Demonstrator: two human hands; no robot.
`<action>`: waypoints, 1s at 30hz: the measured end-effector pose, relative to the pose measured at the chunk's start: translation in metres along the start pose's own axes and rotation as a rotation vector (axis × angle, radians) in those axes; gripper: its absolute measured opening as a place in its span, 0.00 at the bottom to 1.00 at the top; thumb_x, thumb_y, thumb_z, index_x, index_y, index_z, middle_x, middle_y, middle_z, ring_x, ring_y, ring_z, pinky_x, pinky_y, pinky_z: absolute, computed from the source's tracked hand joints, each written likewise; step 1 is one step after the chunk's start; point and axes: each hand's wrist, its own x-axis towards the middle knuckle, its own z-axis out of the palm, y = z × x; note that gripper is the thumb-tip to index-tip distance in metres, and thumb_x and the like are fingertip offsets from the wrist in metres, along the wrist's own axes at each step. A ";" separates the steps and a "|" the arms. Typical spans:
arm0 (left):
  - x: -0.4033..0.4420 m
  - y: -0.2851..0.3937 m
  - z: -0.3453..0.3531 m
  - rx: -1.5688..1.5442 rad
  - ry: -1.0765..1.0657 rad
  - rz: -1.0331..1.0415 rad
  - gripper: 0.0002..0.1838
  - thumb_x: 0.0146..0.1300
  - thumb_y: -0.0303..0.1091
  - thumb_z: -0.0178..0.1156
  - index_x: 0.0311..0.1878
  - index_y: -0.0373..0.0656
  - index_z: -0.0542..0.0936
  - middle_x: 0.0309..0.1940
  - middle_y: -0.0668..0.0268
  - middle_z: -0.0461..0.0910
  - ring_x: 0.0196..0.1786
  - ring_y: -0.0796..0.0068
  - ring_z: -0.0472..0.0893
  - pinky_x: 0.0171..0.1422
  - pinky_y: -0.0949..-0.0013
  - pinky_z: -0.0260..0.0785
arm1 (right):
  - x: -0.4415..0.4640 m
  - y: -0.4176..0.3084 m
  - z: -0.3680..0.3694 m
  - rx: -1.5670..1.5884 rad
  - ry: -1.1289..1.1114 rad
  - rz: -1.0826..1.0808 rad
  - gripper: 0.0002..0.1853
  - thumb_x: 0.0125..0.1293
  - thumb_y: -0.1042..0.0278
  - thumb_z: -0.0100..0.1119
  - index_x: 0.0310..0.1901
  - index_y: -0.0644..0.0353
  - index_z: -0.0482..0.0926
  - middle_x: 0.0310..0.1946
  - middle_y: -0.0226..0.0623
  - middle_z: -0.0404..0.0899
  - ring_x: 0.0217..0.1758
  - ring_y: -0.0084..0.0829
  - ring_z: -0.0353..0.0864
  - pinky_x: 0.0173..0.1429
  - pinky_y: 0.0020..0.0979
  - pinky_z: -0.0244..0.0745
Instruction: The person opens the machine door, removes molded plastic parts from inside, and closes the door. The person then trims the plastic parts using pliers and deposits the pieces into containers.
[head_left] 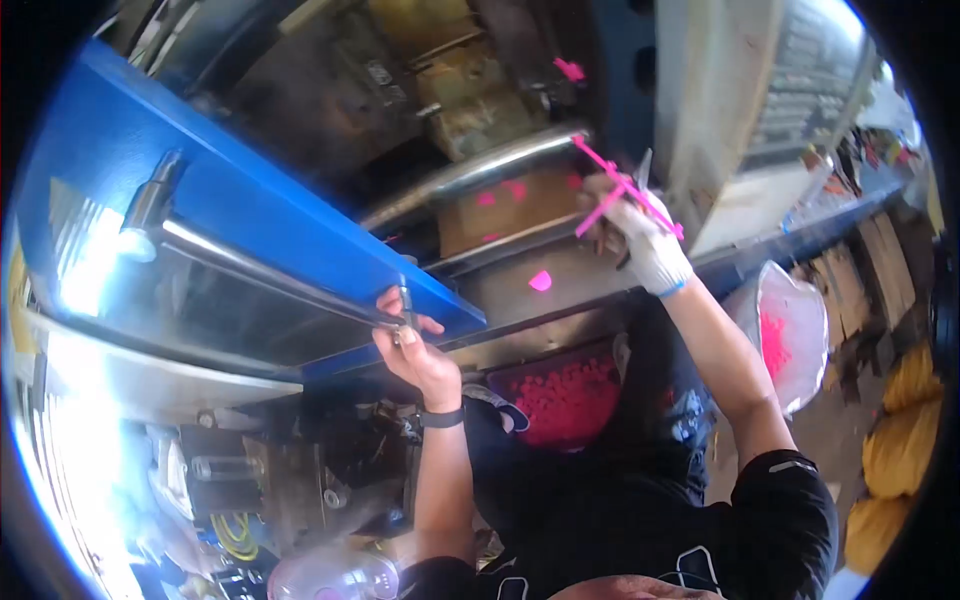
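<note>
My left hand (418, 350), bare with a dark wristband, has its fingers wrapped round the end of a metal handle bar (285, 285) on a blue machine door (230, 190). My right hand (630, 230), in a white glove, grips a pink branched plastic piece (625, 185). A pointed metal tool (645, 168) sticks up from the same hand; its lower part is hidden by the fingers. Below and between the hands, a small pink piece (540, 281) lies on the metal ledge (500, 300).
A dark bin (495, 380) of pink pieces stands below the ledge. At the right are a white sack (805, 345) with pink pieces and yellow sacks (895, 450). More pink scraps (513, 189) lie inside the machine. A grey panel (720, 120) stands right of the opening.
</note>
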 end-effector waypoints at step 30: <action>-0.089 0.032 0.191 -0.086 -0.390 -0.027 0.21 0.74 0.35 0.64 0.62 0.31 0.75 0.61 0.56 0.79 0.38 0.76 0.78 0.38 0.74 0.72 | -0.261 0.044 -0.286 0.898 0.840 0.080 0.28 0.78 0.44 0.57 0.57 0.67 0.79 0.44 0.40 0.86 0.38 0.34 0.85 0.44 0.31 0.85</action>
